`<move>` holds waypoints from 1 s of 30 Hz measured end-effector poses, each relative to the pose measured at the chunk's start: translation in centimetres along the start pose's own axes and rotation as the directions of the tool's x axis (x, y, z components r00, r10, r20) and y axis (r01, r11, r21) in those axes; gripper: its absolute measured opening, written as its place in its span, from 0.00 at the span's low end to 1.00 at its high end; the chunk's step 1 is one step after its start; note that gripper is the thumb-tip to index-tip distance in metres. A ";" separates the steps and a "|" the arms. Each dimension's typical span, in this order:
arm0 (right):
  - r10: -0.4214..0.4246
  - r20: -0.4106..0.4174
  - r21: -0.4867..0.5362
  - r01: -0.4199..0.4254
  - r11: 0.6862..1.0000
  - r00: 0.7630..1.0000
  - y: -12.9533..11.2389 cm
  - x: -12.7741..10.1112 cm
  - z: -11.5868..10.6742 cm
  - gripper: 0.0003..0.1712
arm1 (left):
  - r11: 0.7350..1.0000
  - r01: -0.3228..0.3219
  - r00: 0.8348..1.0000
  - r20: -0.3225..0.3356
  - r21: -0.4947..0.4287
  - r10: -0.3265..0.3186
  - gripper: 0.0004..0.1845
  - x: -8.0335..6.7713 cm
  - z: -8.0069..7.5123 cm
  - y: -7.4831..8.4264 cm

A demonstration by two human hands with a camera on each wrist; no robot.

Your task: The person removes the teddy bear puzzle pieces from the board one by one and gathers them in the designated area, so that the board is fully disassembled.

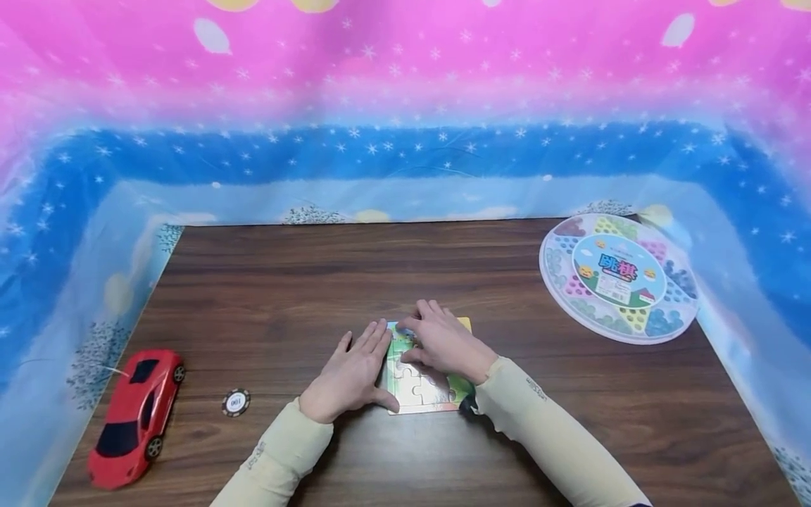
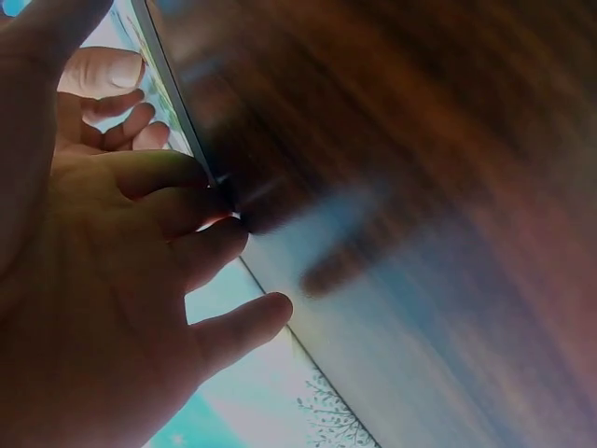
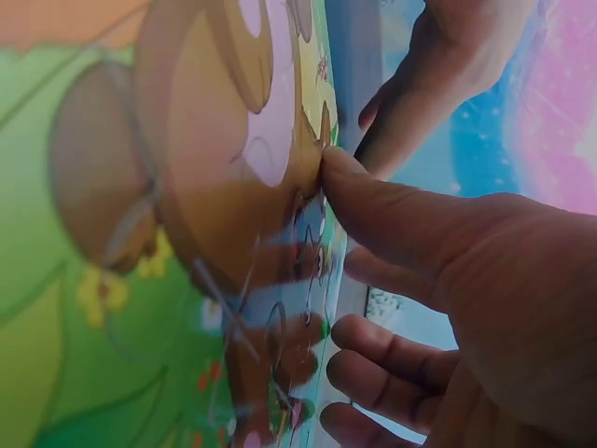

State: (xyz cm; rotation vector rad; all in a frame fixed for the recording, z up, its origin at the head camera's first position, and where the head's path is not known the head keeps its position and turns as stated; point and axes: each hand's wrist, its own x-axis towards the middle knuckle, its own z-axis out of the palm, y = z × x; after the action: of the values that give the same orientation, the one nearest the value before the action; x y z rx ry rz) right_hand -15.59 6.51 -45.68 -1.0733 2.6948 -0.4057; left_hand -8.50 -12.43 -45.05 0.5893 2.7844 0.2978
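Observation:
A small picture jigsaw puzzle [image 1: 419, 391] lies flat in the middle of the brown wooden table [image 1: 317, 282]. My left hand [image 1: 352, 373] lies flat on the table with straight fingers against the puzzle's left edge; the left wrist view shows this hand [image 2: 121, 280] from below. My right hand [image 1: 443, 343] rests on top of the puzzle and covers its upper half. In the right wrist view the right hand [image 3: 466, 280] presses its thumb [image 3: 373, 201] on the cartoon picture of the puzzle [image 3: 177, 233], with the other fingers loosely bent beside it. Neither hand holds a loose piece.
A red toy car [image 1: 134, 417] sits at the table's front left, with a black-and-white poker chip [image 1: 236, 402] beside it. A round Chinese checkers board [image 1: 618, 277] lies at the back right. A pink and blue starry cloth [image 1: 405, 105] walls the table on three sides.

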 end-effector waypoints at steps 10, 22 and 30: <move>0.024 -0.020 -0.043 -0.025 0.999 1.000 -0.1 0.1 0.3 0.29 | 1.000 -0.004 1.000 -0.006 0.008 0.004 0.65 0.3 0.3 0.2; 0.050 -0.015 -0.117 -0.052 0.992 0.999 -1.5 0.7 0.1 0.27 | 1.000 0.006 1.000 -0.004 0.010 -0.006 0.65 -0.1 0.1 -0.1; 0.068 -0.017 -0.137 -0.069 0.988 0.998 -2.0 0.9 0.1 0.26 | 1.000 0.003 1.000 -0.014 0.021 -0.002 0.65 -0.1 0.1 -0.1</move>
State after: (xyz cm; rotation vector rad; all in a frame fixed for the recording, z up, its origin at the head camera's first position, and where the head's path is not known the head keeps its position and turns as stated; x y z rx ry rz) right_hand -14.93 4.52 -45.26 -1.0121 2.7960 -0.2178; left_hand -8.45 -12.54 -45.15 0.5906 2.8050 0.2742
